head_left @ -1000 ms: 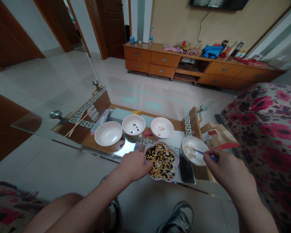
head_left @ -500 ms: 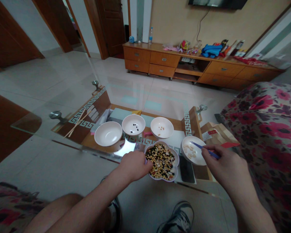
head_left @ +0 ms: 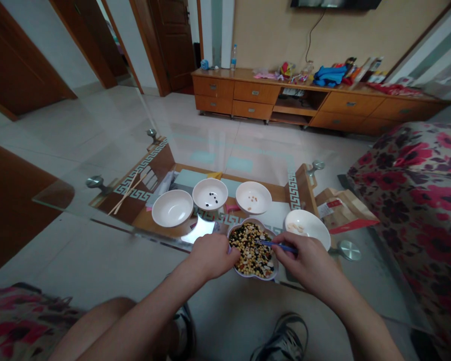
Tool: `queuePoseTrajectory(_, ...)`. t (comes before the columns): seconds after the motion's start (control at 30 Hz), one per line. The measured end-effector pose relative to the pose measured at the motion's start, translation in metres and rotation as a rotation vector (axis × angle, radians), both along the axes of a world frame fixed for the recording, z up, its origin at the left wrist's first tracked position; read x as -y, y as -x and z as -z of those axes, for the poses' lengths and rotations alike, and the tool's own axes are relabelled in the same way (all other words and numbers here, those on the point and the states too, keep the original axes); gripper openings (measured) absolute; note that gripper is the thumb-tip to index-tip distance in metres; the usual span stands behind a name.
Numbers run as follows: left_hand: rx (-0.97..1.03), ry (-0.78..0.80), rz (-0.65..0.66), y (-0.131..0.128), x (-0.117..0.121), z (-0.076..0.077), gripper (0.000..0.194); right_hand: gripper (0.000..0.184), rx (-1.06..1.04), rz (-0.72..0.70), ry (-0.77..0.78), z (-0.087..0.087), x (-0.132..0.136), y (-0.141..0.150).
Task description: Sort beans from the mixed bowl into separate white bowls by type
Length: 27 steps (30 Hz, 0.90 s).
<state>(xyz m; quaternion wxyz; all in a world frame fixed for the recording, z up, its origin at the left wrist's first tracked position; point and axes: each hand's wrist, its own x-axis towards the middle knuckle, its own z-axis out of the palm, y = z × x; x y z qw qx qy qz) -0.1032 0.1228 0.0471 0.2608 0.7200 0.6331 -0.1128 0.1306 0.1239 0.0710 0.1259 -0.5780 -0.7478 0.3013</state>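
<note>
My right hand [head_left: 304, 258] pinches blue tweezers [head_left: 276, 245], their tips reaching into a mix of dark, yellow and pale beans [head_left: 251, 248]. The beans fill a white flower-shaped dish [head_left: 256, 276], and my left hand [head_left: 210, 256] grips its left rim. Beyond the dish stand several round white bowls: an empty one [head_left: 172, 208], one with a few black beans [head_left: 210, 194], and one with a few tan beans [head_left: 253, 197]. Pale beans lie in a fourth bowl [head_left: 307, 223], just past my right hand.
The bowls stand on a glass table top [head_left: 135, 229] with metal standoffs, above a wooden lower shelf holding chopsticks [head_left: 126, 200]. A brown paper bag [head_left: 342, 210] lies at right, beside a floral sofa [head_left: 409, 200]. A wooden cabinet [head_left: 315, 108] stands far ahead.
My right hand has moved left from the pale-bean bowl to the mixed dish, carrying the tweezers into the beans. My left hand stays on the rim. The view has shifted slightly.
</note>
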Motion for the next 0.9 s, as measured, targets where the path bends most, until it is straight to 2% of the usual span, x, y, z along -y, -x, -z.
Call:
queuePoseTrajectory(0.5, -0.015, -0.063, 0.025, 0.003, -0.001, 0.009, 0.053, 0.02, 0.052, -0.02, 0.001, -0.001, 0.002, -0.008)
queuePoseTrajectory(0.9, -0.02, -0.055, 0.023, 0.002, -0.002, 0.007, 0.05, 0.018, 0.125, -0.017, 0.004, -0.001, 0.001, -0.01)
